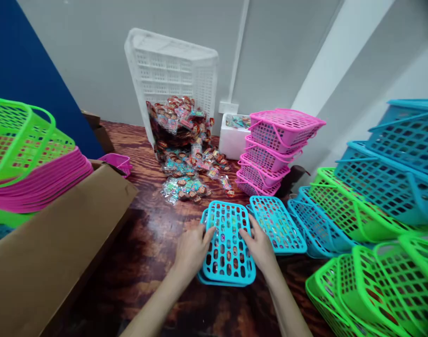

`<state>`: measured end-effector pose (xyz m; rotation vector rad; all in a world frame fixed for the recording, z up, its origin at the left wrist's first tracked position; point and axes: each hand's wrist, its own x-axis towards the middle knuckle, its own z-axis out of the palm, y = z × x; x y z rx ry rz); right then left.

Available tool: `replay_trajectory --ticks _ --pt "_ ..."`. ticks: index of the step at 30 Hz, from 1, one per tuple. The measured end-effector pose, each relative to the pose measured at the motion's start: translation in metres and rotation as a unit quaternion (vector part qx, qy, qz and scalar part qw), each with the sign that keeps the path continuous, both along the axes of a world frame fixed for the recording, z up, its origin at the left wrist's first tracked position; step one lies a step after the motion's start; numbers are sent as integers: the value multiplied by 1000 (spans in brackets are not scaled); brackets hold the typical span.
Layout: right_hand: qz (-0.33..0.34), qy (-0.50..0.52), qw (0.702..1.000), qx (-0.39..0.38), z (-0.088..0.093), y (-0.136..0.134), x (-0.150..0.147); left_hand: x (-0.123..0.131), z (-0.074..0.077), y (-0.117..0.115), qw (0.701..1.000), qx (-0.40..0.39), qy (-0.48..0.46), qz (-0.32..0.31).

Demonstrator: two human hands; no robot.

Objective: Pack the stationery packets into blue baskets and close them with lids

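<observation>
A blue basket with a flat slotted lid (229, 241) lies on the dark wooden table in front of me, small packets showing through the slots. My left hand (195, 248) grips its left edge, thumb on top of the lid. On the right edge, my right hand (258, 241) holds the same lid, its thumb also resting on top. The lid sits slightly askew over the basket rim. Just to the right lies another lidded blue basket (277, 224). Behind the hands, bagged small figures (186, 187) are heaped on the table.
A white crate (172, 70) leans at the back, spilling packets. Stacked pink baskets (266, 164) and a white box (231, 140) stand behind. Green baskets (368, 290) and blue baskets (386, 178) crowd the right. An open cardboard box (59, 243) with pink and green baskets fills the left.
</observation>
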<state>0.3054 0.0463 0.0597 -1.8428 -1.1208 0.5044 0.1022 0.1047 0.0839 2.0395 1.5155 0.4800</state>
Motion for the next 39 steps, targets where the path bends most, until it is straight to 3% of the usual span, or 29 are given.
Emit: replay_trajectory --ticks 3,7,12,16,20,24,28,33,39 --pt "13 -90 994 -64 3 5 -2 -1 1 5 997 26 61 26" --pt "53 -169 978 -110 9 2 -7 -4 -12 -4 998 52 6 16" --pt "53 -209 975 -59 -2 -9 -17 -4 -29 -15 997 78 3 -5" --pt "59 -251 966 -30 -5 -6 -18 -2 -24 -10 993 116 9 -19" --pt "85 -192 978 0 1 6 -15 -3 -21 -3 989 141 -11 -41" --pt "35 -47 997 40 -4 12 -12 -5 -34 0 984 143 -106 -21" --pt "40 90 995 21 -13 16 -9 -5 -46 1 972 117 -200 25" --pt "70 47 996 9 -16 16 -9 -4 -44 5 977 137 -161 10" --pt "82 -69 993 49 -20 16 -11 -2 -29 20 983 167 -75 -27"
